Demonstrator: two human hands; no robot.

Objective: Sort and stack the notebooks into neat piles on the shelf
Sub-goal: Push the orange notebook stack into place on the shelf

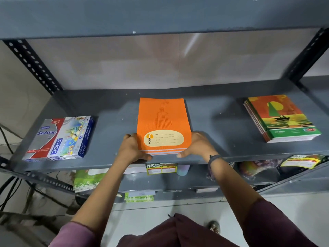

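A small pile of orange notebooks [162, 120] lies flat in the middle of the grey metal shelf [114, 111], its near edge close to the shelf's front. My left hand [132, 148] grips the pile's near left corner, thumb at the front edge. My right hand [198, 146] grips the near right corner the same way. A second pile of notebooks with green and orange sailboat covers [283, 118] sits at the right end of the shelf, slightly fanned.
Boxes of Softek and Doms stationery [60, 138] lie at the shelf's left end. Perforated uprights [33, 66] frame the rack. An upper shelf [160, 15] hangs overhead. The lower shelf holds packets, labels [161, 169] and more notebooks.
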